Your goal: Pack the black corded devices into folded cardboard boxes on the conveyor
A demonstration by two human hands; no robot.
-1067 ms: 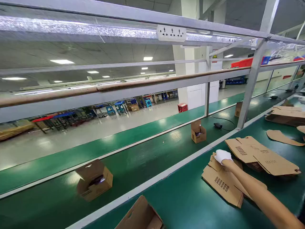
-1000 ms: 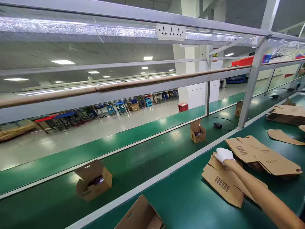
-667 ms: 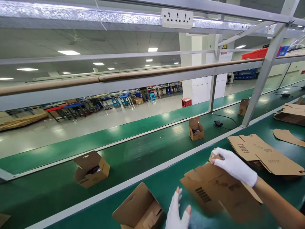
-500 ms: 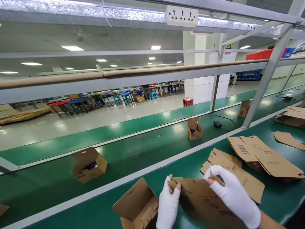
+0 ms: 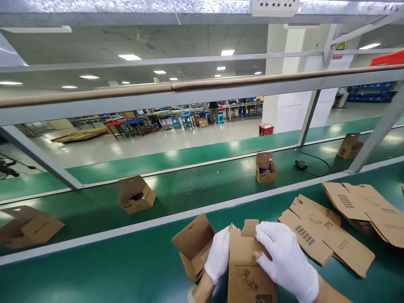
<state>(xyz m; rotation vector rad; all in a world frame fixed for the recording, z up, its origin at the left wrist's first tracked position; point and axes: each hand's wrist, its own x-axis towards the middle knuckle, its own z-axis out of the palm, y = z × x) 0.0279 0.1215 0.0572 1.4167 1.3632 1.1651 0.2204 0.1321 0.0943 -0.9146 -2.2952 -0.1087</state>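
A partly folded brown cardboard box (image 5: 249, 273) stands in front of me, a line drawing and dark print on its near panel and flaps raised at its top. My left hand (image 5: 218, 254), in a white glove with bare fingertips, grips its upper left edge; most of those fingers are hidden. My right hand (image 5: 285, 259), gloved the same way, has its fingers bent over the upper right side, thumb against the panel. Just left of my left hand sits an opened cardboard box (image 5: 194, 242) with its lid up, apart from the one I hold.
Flat cardboard blanks (image 5: 328, 231) lie to the right, with another stack (image 5: 369, 210) beyond. On the green belt (image 5: 195, 189) behind a white rail stand several open boxes with dark items inside, plus a black device (image 5: 301, 165) on a cable. Metal posts (image 5: 311, 118) rise behind.
The cardboard in my hands has turned from a blurred, slanted sheet to an upright box shape with its printed panel toward me. My right hand has moved onto its upper right side. The view has shifted.
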